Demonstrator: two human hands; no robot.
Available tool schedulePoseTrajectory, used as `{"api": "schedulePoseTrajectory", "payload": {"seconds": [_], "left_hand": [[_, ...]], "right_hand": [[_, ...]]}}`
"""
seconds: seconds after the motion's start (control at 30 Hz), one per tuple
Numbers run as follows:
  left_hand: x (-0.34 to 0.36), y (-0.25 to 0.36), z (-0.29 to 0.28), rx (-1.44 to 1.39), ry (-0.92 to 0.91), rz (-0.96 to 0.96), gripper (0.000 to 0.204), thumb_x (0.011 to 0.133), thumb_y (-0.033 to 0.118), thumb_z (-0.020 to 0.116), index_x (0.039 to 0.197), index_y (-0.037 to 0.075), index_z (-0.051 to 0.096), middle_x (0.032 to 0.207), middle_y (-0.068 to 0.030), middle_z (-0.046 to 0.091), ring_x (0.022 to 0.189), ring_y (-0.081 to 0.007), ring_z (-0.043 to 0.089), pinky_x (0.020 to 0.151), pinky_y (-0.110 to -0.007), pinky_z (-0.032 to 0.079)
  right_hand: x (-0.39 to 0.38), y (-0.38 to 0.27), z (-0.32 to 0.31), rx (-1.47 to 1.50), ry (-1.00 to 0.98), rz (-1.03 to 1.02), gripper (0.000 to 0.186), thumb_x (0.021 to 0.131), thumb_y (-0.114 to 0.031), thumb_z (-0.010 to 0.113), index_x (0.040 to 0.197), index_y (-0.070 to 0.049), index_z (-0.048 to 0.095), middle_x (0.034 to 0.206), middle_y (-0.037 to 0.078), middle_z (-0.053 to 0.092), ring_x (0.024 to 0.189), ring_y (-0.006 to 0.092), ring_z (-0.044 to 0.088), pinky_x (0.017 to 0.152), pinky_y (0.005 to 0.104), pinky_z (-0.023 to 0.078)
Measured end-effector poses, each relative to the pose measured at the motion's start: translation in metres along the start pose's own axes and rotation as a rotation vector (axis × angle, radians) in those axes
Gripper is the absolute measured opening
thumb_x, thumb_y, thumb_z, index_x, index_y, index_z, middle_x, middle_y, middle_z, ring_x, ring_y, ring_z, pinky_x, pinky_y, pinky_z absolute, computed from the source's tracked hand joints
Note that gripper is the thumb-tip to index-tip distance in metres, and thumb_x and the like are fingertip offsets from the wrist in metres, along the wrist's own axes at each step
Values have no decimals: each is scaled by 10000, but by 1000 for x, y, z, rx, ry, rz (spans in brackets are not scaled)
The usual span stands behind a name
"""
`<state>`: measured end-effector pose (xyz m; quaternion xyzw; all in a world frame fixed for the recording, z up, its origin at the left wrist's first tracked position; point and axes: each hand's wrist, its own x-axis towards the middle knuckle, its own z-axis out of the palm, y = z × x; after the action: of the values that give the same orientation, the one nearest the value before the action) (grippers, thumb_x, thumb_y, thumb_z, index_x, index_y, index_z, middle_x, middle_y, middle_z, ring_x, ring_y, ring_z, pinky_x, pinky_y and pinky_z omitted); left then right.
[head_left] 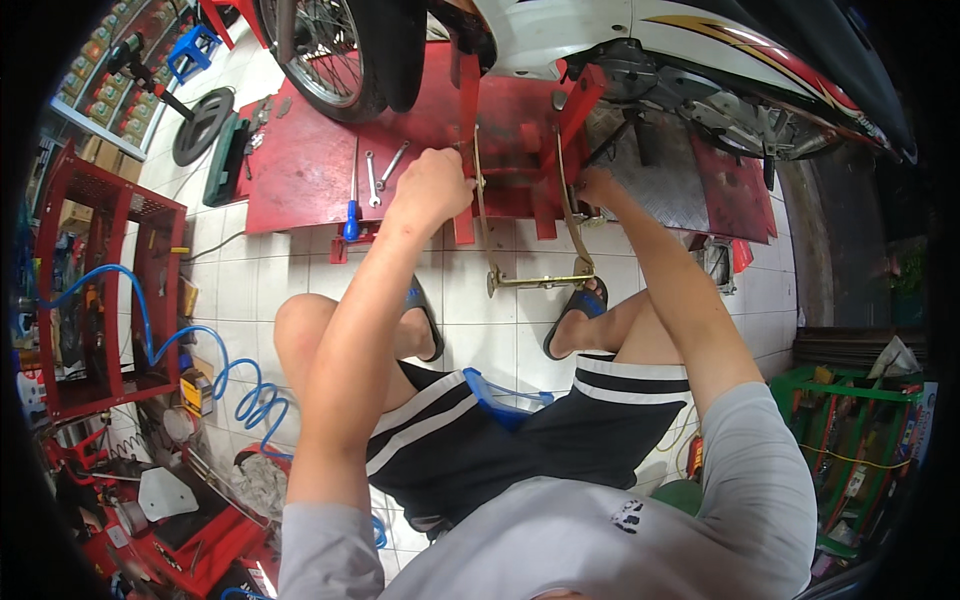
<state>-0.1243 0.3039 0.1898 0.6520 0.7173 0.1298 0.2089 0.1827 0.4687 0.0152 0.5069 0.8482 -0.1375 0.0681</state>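
Note:
A brass-coloured, U-shaped metal frame (pixel 540 281) stands between my knees, its two long arms reaching up to a red steel stand (pixel 581 108). My left hand (pixel 437 182) is closed, its curled fingers against the frame's left arm; any small part inside them is hidden. At the outer side of the right arm, my right hand (pixel 600 188) has its fingers bent in, with their tips out of sight. Left of my left hand, a blue-handled screwdriver (pixel 352 215) and two wrenches, one of them a spanner (pixel 373 180), lie on the red platform (pixel 290 190).
Above the platform is a white motorcycle (pixel 545 35) with its spoked wheel (pixel 325 60). A red tool rack (pixel 110 290) and a coiled blue air hose (pixel 250 395) stand at left. On the right is a green rack (pixel 850 410). A blue stool (pixel 195 50) sits far left.

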Motion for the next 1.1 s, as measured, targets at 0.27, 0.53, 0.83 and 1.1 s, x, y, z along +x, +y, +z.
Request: {"api": "schedulePoseTrajectory", "payload": {"seconds": [0.27, 0.53, 0.83, 1.1], "left_hand": [[-13, -37, -49, -149, 147, 29, 226, 807, 126, 638, 968, -25, 686, 915, -259, 669, 907, -378, 657, 828, -431, 513], [46, -66, -8, -337, 42, 76, 288, 832, 192, 613, 1022, -19, 664, 880, -213, 682, 831, -299, 679, 737, -388, 513], [118, -85, 26, -649, 49, -57, 292, 774, 92, 572, 1019, -41, 662, 867, -181, 705, 772, -253, 703, 713, -353, 542], [124, -60, 63, -745, 116, -190, 152, 840, 80, 566, 818, -51, 640, 641, -129, 657, 579, -196, 664, 552, -331, 516]], "right_hand": [[-73, -121, -163, 298, -470, 105, 238, 832, -221, 607, 895, -12, 702, 824, 139, 705, 791, 244, 696, 729, 355, 559], [-27, -114, -145, 730, 25, -358, 231, 875, -192, 580, 937, 4, 685, 771, 103, 684, 702, 187, 674, 638, 302, 522], [31, -158, -97, 833, 193, -273, 264, 848, -150, 595, 1067, -26, 675, 975, 154, 701, 899, 271, 689, 799, 352, 527], [48, -173, -71, 892, 365, -145, 188, 777, -77, 659, 953, -16, 686, 939, 163, 699, 898, 292, 683, 809, 360, 520]]}}
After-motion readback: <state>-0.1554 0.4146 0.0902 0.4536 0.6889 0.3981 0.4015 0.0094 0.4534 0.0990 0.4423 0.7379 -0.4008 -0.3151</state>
